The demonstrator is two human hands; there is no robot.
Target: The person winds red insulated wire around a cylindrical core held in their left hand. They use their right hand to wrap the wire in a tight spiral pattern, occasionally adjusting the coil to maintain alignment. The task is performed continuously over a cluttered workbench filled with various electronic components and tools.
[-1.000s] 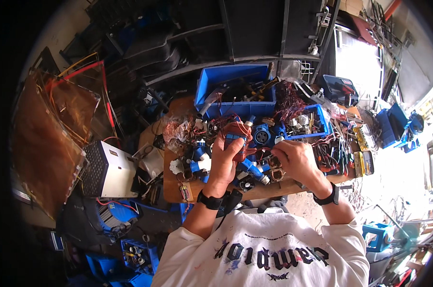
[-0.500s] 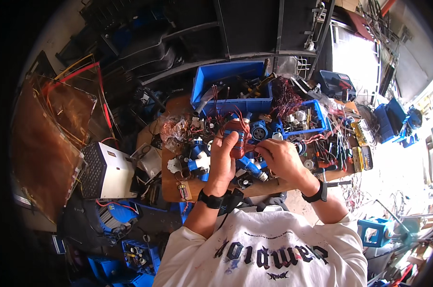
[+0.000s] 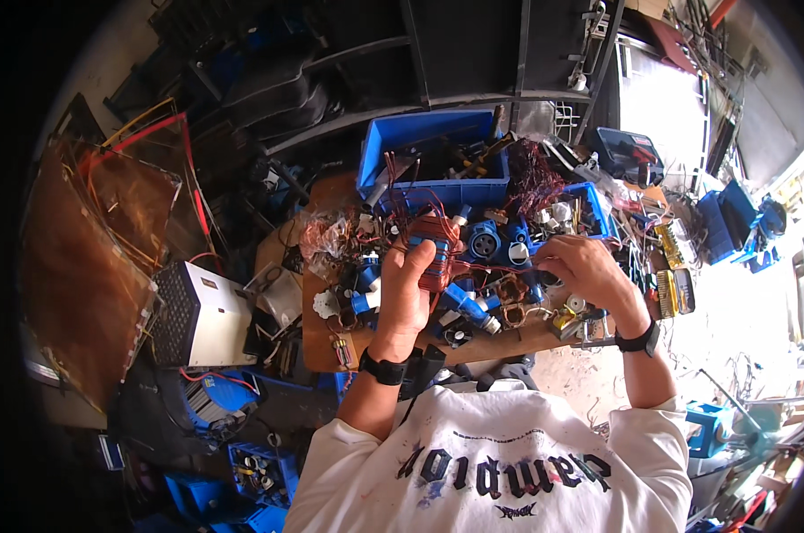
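Observation:
My left hand (image 3: pixel 406 298) is wrapped round a red-brown coiled-wire component (image 3: pixel 436 274) with blue parts, thumb across it, above the workbench. Loose dark red leads stick up from the coil. To the right, my right hand (image 3: pixel 581 274) has its fingertips pinched on a thin red wire (image 3: pixel 502 266) stretching from the coil. Around and beneath my hands lie blue-and-white fittings (image 3: pixel 469 305), a round blue socket (image 3: pixel 483 240) and assorted small parts.
A large blue bin (image 3: pixel 432 191) of tools and a smaller blue tray (image 3: pixel 604 213) stand behind. A wire tangle (image 3: pixel 535 173), yellow cases (image 3: pixel 675 293) and crowded parts cover the wooden bench (image 3: pixel 326 354). A white metal box (image 3: pixel 219 315) sits left.
My right hand has moved right and up, away from the coil, with the red wire drawn out between them. My left hand still grips the coil, shifted slightly left since half a second ago.

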